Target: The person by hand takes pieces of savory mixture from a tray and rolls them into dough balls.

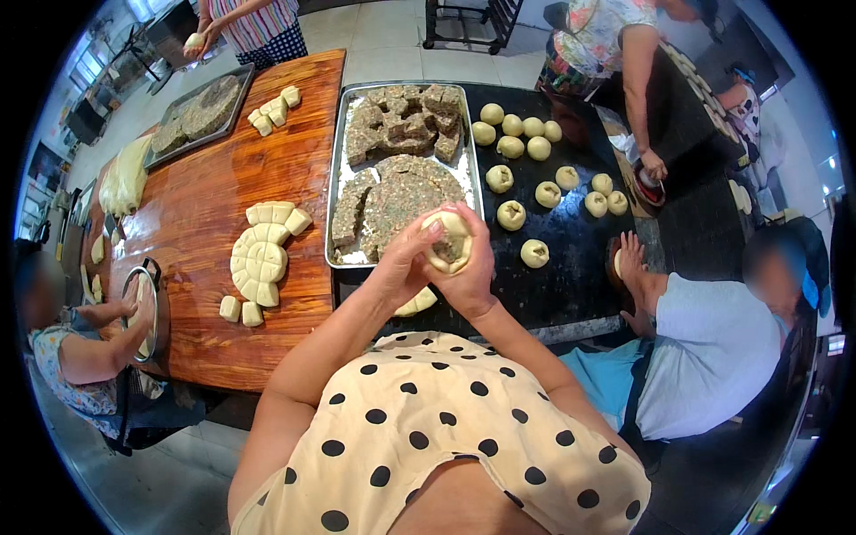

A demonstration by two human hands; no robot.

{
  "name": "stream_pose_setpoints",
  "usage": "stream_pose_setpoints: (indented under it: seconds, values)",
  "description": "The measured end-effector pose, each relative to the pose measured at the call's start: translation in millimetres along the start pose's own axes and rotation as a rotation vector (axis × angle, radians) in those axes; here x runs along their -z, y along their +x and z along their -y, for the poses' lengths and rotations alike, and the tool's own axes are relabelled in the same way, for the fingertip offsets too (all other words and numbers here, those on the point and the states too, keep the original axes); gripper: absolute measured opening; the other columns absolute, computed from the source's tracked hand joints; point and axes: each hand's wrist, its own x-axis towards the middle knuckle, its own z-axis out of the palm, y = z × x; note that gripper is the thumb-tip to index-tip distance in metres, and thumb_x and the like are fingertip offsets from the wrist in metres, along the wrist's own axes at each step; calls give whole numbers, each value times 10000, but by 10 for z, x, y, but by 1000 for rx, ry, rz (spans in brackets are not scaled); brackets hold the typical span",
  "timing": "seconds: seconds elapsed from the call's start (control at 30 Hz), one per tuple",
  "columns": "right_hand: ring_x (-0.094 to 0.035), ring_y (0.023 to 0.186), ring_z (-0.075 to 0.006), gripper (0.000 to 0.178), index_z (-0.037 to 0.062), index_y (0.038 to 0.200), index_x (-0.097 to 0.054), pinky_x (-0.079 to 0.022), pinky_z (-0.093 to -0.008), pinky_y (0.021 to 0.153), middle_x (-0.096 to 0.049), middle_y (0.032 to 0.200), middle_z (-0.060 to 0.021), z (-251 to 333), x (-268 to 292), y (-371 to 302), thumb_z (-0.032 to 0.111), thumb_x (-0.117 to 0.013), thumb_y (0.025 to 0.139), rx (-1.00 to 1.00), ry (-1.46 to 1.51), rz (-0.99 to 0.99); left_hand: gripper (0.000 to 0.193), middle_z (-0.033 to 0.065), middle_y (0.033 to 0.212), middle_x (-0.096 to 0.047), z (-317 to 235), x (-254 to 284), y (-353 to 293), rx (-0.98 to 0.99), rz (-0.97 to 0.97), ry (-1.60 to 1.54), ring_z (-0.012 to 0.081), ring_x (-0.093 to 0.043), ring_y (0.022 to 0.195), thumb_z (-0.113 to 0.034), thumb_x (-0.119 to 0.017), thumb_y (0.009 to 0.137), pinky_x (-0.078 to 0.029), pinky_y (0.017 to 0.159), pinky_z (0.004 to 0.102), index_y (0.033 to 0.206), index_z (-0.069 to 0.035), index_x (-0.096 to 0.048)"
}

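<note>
Both my hands are raised over the near edge of a metal tray (357,258), cupped round a dough wrapper (465,234) with brown crumbly filling showing in its open middle. My left hand (401,259) grips its left side, thumb at the rim. Wrapped round the right side and beneath is my right hand (474,275). The tray carries a large slab of filling (406,192), with cut chunks (406,116) at its far end. Just below my hands, a pale flattened dough piece (415,303) lies on the black tabletop, partly hidden by my wrists.
Several filled dough balls (511,215) sit on the black tabletop (553,290) to the right. On the wooden table (187,294) at left are cut dough pieces (259,259) and a second filling tray (242,86). Co-workers' hands work at left (143,308) and right (631,263).
</note>
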Motion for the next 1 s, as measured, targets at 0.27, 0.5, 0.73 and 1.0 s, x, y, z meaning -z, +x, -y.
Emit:
stream_pose_setpoints:
  seconds: [0.27, 0.5, 0.73, 1.0]
  values:
    - [-509, 1306, -378, 928, 28, 1435, -417, -401, -460, 1106, -538, 1387, -164, 63, 251, 164, 336, -895, 701, 193, 2, 244, 759, 106, 1371, -521, -323, -51, -36, 160, 38, 337, 220, -560, 1241, -274, -723, 918, -524, 980, 359, 1510, -42, -308]
    - [-542, 1264, -377, 834, 18, 1368, -468, -452, -452, 1056, -553, 1358, -192, 113, 206, 204, 205, -887, 672, 240, 6, 191, 605, 52, 1340, -529, -19, 29, -166, 73, -22, 89, 150, -557, 1215, -304, -595, 1010, -517, 971, 353, 1521, -135, -319]
    - [-609, 1190, -359, 734, 27, 1292, -528, -496, -434, 1012, -612, 1284, -177, 104, 252, 317, 121, -861, 645, 370, -12, 215, 631, 57, 1354, -494, -148, -23, -173, 112, -12, 327, 134, -528, 1219, -359, -562, 1030, -491, 968, 319, 1536, -120, -270]
    - [-606, 1226, -328, 689, 12, 1274, -565, -480, -425, 1046, -630, 1297, -157, 229, 237, 381, 87, -828, 640, 283, 21, 175, 585, 65, 1341, -534, -168, -49, -94, -144, -41, 819, 126, -482, 1239, -407, -498, 1052, -409, 1024, 289, 1463, -2, -402]
